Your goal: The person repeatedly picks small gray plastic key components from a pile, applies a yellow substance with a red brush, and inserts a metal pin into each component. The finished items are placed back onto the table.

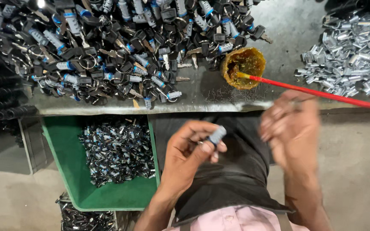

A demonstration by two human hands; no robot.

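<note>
Bench: grey metal worktop [287, 25] along the upper part of the view, scuffed and stained, with bare concrete floor below its front edge.
Key pile: black-headed keys with small silver-and-blue lock cylinders [108, 47], heaped over the left and centre of the worktop, many on wire rings.
Metal parts: heap of bright silver pieces [352, 51] at the right end of the worktop, well apart from the keys.
Grease pot: small round pot of amber grease [243, 67] near the front edge, between the two heaps.
Brush: red-handled brush [317, 92], tip resting in the pot, handle running right toward the bench edge.
Bin: green plastic bin [65, 171] under the bench edge, left of the person, part filled with more cylinders and keys.
Left hand: left hand [189, 152] over the lap, fingers and thumb closed around a small silver-and-blue cylinder [216, 135], which sticks up between thumb and forefinger.
Right hand: right hand [292, 130] blurred, raised near the brush handle and apart from the left hand; fingers look loosely spread, cannot tell whether it holds anything.
Clothing: dark trousers and a pale pink shirt hem at the bottom.
</note>
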